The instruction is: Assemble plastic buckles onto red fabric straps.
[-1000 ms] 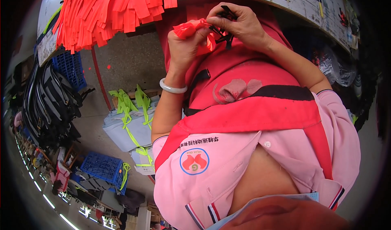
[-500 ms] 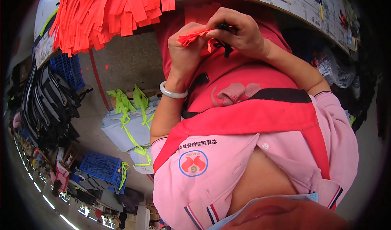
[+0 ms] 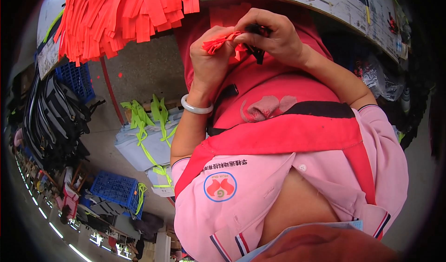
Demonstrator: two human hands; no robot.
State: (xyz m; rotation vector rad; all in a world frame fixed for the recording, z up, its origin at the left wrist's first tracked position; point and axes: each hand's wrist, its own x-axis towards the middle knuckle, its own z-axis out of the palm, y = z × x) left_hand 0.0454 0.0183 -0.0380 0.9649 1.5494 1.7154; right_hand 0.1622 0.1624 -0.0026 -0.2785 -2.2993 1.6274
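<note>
My left hand (image 3: 211, 53) is closed round a small bunch of red fabric strips (image 3: 217, 45), whose folded ends poke out above the fist. Against it, my right hand (image 3: 274, 35) pinches with thumb and fingers. Black strips (image 3: 254, 52) stick out from under that right thumb and hang down a little. Both hands meet in front of the red apron (image 3: 283, 139), just short of the table edge. Where the red and black pieces touch is hidden by the fingers. A white bangle (image 3: 196, 105) circles my left wrist.
A thick heap of red strips (image 3: 125, 18) overhangs the worn table (image 3: 320, 0) at far left. Below it stand a blue crate (image 3: 76, 81), black-and-grey straps (image 3: 53, 118) and pale sheets tied with yellow-green bands (image 3: 144, 146). Another blue crate (image 3: 114, 190) sits lower left; clear plastic (image 3: 383, 78) lies right.
Both hands stay almost in place, still closed on the red and black strips. The fingers of my right hand shift slightly, and the black ends hang a little differently.
</note>
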